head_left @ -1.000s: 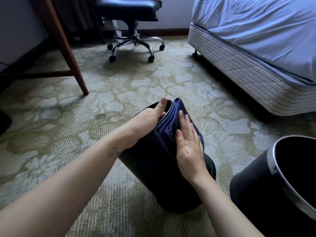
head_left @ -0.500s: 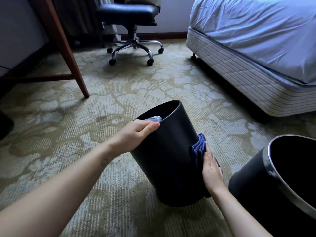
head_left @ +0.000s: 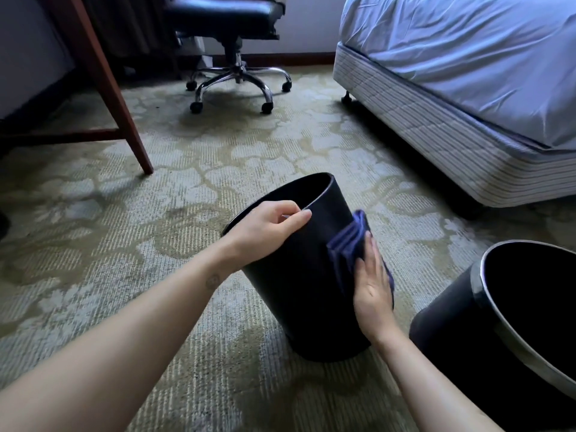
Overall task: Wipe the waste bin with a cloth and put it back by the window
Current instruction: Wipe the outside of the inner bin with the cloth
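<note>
You kneel over a patterned carpet (head_left: 93, 244), olive and pale grey with a branching, cracked motif, that fills most of the frame. At centre, the black waste bin (head_left: 296, 291) stands on the carpet tilted, its open mouth leaning toward the upper left and its base planted at lower centre. Your left hand (head_left: 265, 232) grips the near rim, fingers curled over the edge and thumb pressed along the outside wall, clamped on the bin. Your right hand (head_left: 372, 288) lies flat against the bin's right side, fingers together and extended, pressing a folded dark blue cloth (head_left: 349, 241) to the wall; the cloth shows above and beside the fingers.

At lower right, just beside the tilted bin, a second bin (head_left: 498, 353) stands upright, black with a silver band at its rim, its inside dark. In the upper right of the frame a bed (head_left: 467, 73) with a pale blue sheet sits on a striped base, 1 caster showing at its near corner. At top centre a black office chair (head_left: 230, 32) rests on a chrome 5-star base with black wheels. A reddish wooden leg (head_left: 106, 88) slants down the upper left, joined by a low crossbar, with a light wall behind it and a dark baseboard running along the far edge of the room.
</note>
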Demonstrator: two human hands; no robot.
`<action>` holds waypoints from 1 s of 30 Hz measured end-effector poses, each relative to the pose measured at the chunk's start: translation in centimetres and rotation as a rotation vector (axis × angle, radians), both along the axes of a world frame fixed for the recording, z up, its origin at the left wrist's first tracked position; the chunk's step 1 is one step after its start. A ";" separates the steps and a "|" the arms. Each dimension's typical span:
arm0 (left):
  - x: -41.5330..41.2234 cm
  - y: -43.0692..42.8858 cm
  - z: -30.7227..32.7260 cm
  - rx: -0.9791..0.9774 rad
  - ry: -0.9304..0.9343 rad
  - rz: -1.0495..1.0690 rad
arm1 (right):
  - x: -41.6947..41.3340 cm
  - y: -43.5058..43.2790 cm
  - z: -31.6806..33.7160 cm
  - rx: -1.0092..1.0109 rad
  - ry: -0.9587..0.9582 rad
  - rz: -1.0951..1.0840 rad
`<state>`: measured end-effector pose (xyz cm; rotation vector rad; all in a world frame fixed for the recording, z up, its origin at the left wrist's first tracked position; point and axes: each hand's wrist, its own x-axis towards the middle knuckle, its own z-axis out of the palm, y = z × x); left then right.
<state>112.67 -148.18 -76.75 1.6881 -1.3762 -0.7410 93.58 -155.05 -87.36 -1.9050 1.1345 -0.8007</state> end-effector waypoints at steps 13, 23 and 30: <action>-2.8 -1.6 0.2 -0.042 -0.271 0.144 | 2.7 1.9 6.4 -0.043 -0.181 0.178; -1.5 0.1 2.4 0.059 -0.122 0.024 | 3.6 1.2 4.4 -0.127 -0.023 0.171; 4.2 6.0 1.0 0.285 0.065 -0.109 | -0.2 -1.4 -1.2 0.144 0.096 0.086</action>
